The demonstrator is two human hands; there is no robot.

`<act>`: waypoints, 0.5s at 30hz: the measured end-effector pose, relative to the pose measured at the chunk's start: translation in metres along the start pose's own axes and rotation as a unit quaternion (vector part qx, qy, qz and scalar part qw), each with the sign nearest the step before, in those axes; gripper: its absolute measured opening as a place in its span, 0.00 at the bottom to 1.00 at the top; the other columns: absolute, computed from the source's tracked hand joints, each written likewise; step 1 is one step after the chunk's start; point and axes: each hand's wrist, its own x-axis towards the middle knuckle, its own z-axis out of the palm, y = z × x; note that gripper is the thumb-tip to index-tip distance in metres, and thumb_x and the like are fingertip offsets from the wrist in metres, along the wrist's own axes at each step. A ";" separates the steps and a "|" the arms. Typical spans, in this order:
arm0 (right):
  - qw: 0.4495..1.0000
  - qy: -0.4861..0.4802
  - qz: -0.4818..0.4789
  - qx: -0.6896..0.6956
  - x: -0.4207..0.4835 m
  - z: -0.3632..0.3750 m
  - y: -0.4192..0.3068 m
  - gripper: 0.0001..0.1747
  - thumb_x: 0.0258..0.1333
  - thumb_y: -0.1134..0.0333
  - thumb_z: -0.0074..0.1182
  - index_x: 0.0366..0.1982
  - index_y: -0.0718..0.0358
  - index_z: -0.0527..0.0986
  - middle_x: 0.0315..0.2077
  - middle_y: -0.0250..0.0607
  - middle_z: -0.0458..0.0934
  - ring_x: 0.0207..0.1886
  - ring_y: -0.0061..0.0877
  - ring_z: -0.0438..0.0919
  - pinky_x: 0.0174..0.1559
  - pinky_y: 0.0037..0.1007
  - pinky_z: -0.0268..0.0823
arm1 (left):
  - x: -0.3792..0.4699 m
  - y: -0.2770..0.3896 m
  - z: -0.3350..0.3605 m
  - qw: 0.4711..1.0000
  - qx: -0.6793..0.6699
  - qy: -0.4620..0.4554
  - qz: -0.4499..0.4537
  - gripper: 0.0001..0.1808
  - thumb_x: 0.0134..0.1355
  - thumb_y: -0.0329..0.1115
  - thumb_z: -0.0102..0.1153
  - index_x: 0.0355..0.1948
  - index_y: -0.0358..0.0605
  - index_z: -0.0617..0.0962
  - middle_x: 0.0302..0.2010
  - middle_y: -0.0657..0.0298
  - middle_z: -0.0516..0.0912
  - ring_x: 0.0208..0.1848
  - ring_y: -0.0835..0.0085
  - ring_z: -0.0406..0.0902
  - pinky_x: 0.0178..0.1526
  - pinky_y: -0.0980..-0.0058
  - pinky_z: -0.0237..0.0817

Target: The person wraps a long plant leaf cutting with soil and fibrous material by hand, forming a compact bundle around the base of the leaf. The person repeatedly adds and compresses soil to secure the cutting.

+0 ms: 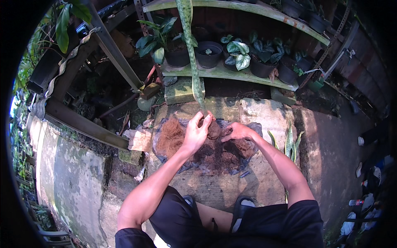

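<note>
My left hand [199, 130] grips the base of a tall, mottled snake plant leaf [192, 59], which stands nearly upright. A clump of brown soil [214, 130] hangs at the leaf's foot, beside my left fingers. On the other side of that clump is my right hand [238, 131], its thumb and fingers curved and apart; I see nothing between them. Beneath both hands lies a dark plastic sheet or bag [255, 126], spread on the ground. It bears loose dark soil [206, 155] and, at the left, a heap of brown coconut fibre [170, 138].
A wooden plank shelf [217, 72] with several black plant pots [209, 59] spans the far side. Another snake plant [290, 144] lies right of my right forearm. Metal frame beams [86, 124] stand at left. Bottles and bags [355, 202] are at far right.
</note>
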 end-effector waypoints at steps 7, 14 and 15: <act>0.929 -0.076 -0.005 0.363 -0.021 -0.010 -0.012 0.27 0.59 0.60 0.59 0.55 0.69 0.71 0.54 0.47 0.73 0.52 0.29 0.77 0.51 0.22 0.72 | -0.004 0.007 -0.010 1.000 -0.004 0.009 -0.003 0.14 0.71 0.40 0.48 0.42 0.38 0.75 0.37 0.65 0.79 0.44 0.80 0.72 0.52 0.77 0.63; 0.894 -0.102 0.006 0.436 -0.047 -0.017 -0.010 0.30 0.62 0.65 0.56 0.62 0.69 0.63 0.62 0.47 0.65 0.55 0.27 0.75 0.52 0.26 0.73 | -0.014 0.015 -0.027 1.000 -0.007 0.016 -0.007 0.15 0.71 0.41 0.48 0.41 0.38 0.75 0.37 0.64 0.80 0.44 0.79 0.72 0.53 0.77 0.62; 0.887 -0.108 0.017 0.448 -0.052 -0.016 -0.012 0.31 0.62 0.65 0.56 0.62 0.69 0.63 0.63 0.47 0.64 0.55 0.27 0.74 0.52 0.26 0.73 | -0.016 0.015 -0.030 1.000 -0.005 0.016 -0.012 0.15 0.71 0.41 0.47 0.41 0.38 0.75 0.37 0.64 0.80 0.44 0.79 0.73 0.53 0.77 0.62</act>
